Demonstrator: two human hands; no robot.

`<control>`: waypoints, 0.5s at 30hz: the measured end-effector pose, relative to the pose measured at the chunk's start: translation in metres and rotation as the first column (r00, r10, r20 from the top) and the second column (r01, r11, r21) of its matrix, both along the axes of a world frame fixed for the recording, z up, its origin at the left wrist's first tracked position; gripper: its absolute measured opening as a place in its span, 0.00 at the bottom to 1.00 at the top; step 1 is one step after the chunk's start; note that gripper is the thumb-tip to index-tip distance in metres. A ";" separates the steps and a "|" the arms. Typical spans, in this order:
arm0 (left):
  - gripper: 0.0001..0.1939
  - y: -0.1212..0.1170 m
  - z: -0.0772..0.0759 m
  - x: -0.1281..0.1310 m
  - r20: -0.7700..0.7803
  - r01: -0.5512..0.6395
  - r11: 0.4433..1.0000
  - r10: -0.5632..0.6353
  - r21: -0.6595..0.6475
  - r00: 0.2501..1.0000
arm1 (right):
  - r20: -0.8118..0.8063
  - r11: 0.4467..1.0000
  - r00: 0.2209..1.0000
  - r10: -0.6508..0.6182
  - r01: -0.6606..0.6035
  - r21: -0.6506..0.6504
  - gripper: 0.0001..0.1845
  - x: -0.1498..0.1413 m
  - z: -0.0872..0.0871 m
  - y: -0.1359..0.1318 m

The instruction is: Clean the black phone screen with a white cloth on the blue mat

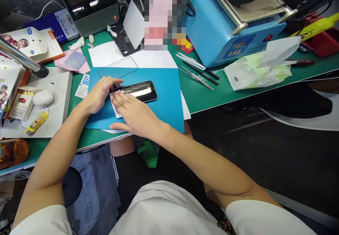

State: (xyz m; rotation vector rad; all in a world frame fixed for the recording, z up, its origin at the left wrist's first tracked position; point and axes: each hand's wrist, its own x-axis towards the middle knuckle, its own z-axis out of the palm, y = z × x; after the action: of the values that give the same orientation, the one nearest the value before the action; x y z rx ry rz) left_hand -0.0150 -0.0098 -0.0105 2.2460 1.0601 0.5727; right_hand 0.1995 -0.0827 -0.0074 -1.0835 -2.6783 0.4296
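A black smartphone [144,91] lies face up on the blue mat [169,107], its glossy screen reflecting light. My left hand [99,94] curls its fingers and thumb around the phone's left end and steadies it. Pressed against the same end is my right hand [136,115], its fingers laid over a white wipe [116,108] and its thumb stretched out over the mat. Part of the wipe is hidden under those fingers. Just behind the phone rests a clear screen protector [123,66] with a thin black border, partly over white paper.
Tweezers [197,79] and pen-like tools lie right of the mat. A tissue pack [261,70] sits before a blue machine [227,30]. Behind are a phone case [123,42] and a screen device [90,5]. At left, a white box [57,104] carries a cigarette pack [22,102].
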 end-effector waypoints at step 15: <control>0.52 0.000 -0.003 0.000 0.021 0.012 1.000 -0.011 -0.006 1.000 | 0.070 0.995 0.998 -0.011 0.004 0.095 0.44 0.120 -0.017 0.001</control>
State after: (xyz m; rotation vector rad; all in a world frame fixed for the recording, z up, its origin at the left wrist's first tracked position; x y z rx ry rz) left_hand -0.0146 -0.0099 -0.0131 2.2352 1.0368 0.5860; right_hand 0.3198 -0.0820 -0.0246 -1.1006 -2.7235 0.2650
